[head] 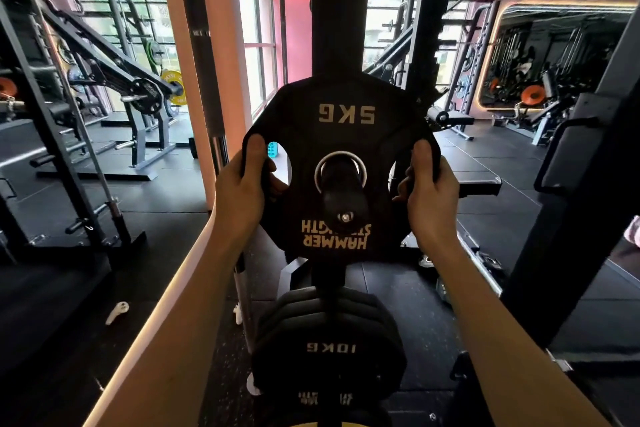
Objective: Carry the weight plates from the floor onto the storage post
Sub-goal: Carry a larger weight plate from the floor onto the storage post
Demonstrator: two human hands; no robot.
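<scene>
Dark gym floor (415,291) lies below us, with stacked 10 kg plates (329,333) nearest. Our left hand (242,191) and right hand (429,194) grip the 5 kg plate (343,135), apparently threaded onto the storage post (344,198). Next we push it home against the upright (341,10).

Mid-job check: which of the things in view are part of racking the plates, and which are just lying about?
Part of the job:
- 5KG plate, gripped by left hand and right hand
- storage post, poking through the plate's centre hole
- 10KG plates racked on a lower post

Lying about:
- white object on the floor
- barbell standing upright
- yellow plate on a far machine
</scene>
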